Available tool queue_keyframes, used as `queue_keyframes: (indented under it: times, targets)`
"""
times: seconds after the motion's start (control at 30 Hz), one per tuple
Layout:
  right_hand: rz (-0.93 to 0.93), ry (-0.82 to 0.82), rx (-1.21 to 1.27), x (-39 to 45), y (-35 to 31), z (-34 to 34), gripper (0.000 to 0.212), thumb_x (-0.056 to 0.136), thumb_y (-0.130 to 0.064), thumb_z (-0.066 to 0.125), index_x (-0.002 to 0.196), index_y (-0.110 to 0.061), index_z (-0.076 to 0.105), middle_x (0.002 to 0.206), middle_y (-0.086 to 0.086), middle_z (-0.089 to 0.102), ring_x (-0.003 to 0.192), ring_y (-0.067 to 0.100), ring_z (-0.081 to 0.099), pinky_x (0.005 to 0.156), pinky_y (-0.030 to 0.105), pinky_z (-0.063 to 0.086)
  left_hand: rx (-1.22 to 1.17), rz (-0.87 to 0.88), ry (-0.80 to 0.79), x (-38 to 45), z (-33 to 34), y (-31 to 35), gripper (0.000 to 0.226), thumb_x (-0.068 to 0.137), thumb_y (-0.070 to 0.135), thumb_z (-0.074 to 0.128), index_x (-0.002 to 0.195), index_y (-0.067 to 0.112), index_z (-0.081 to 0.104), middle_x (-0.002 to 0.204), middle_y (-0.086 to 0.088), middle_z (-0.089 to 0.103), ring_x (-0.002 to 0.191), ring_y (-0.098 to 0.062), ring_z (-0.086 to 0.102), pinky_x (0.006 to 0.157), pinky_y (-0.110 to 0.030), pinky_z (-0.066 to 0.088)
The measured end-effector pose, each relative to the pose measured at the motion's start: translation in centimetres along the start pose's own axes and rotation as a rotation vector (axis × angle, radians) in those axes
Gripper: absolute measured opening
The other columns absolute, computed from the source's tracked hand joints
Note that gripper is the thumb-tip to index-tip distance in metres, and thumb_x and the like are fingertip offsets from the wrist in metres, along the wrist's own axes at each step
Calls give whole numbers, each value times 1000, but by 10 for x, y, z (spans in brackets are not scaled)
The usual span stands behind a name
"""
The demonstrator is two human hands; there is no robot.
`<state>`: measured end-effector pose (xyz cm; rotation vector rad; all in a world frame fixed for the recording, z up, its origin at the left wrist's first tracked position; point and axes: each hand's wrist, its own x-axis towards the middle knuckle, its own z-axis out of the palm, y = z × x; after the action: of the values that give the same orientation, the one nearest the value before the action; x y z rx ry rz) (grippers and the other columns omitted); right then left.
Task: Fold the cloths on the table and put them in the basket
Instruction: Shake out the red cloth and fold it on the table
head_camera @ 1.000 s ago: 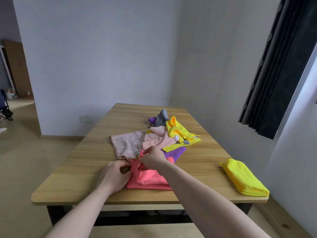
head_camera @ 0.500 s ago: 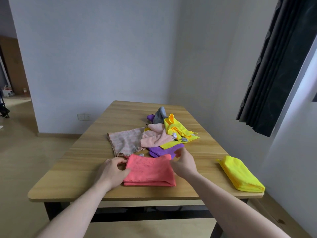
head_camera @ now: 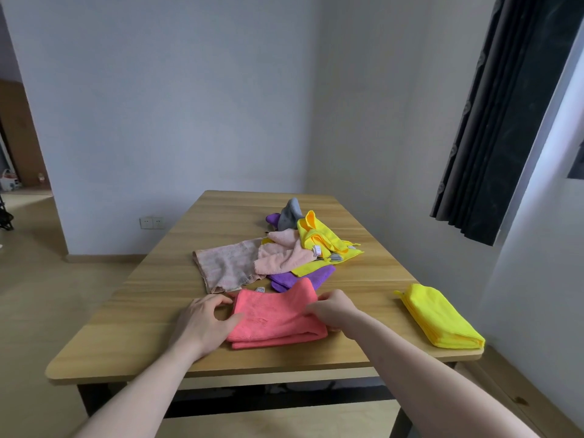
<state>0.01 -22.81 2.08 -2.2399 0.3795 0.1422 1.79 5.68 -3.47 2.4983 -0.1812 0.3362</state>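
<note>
A folded coral cloth (head_camera: 275,317) lies near the front edge of the wooden counter (head_camera: 132,311). The left hand (head_camera: 202,324) pinches its left edge, thumb on top; the right hand (head_camera: 331,309) grips the right edge with curled fingers. Behind sits a loose heap of cloths (head_camera: 294,251) (pink, yellow, purple, grey), and a folded yellow cloth (head_camera: 439,316) rests well apart at the counter's right corner.

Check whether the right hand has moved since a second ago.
Yes. The right hand went from the coral cloth's middle out to its right edge.
</note>
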Motion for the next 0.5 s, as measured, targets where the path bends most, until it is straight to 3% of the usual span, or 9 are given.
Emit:
queue_keyframes:
  times: [0.13, 0.27, 0.5]
  targets:
    - [-23, 93, -34, 1, 3, -14, 16, 77, -26, 72, 91, -17, 74, 89, 0, 67, 82, 17, 63, 63, 27, 54, 30, 7, 11, 1, 2, 0, 56, 64, 87, 55, 102, 46, 62, 130, 22, 61, 123, -8, 53, 103, -35, 44]
    - [-52, 118, -143, -1, 4, -21, 24, 77, -25, 70, 100, -18, 73, 90, -2, 67, 89, 18, 65, 77, 31, 58, 67, 7, 10, 1, 3, 0, 68, 58, 95, 56, 102, 45, 63, 133, 20, 61, 125, -9, 52, 104, -34, 43]
    - [-209, 229, -223, -11, -19, -12, 32, 75, -21, 63, 106, -23, 69, 94, -4, 66, 85, 18, 65, 69, 31, 56, 60, -11, -10, -4, -1, 7, 81, 53, 100, 55, 109, 42, 64, 137, 19, 58, 128, -10, 49, 106, -35, 41]
